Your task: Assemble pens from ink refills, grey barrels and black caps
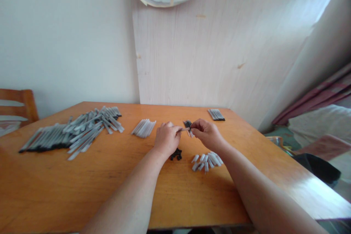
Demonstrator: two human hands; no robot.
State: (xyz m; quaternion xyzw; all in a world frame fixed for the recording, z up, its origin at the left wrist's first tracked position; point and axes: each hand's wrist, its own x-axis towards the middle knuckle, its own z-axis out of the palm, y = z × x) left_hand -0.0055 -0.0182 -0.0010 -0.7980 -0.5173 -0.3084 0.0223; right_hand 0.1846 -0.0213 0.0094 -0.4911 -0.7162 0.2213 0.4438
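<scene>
Pinching slender pale plastic-looking tube in left hand and, at its dark end, right hand, beyond small black cylindrical pieces; noting short whitish cylinders right of those pieces.

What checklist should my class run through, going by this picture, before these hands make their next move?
1. Left hand holding the thin pale tube: ok.
2. Right hand at the tube's other end: ok, pinching there.
3. Fit at that end: cannot tell, too small and partly covered.
4. Small black pieces close by: ok, on the table near the left wrist.
5. Short white pieces apart from the black ones: ok, grouped by the right forearm.
6. Large pile of sticks on the left neatly aligned: not ok, many lie crossed.
</scene>
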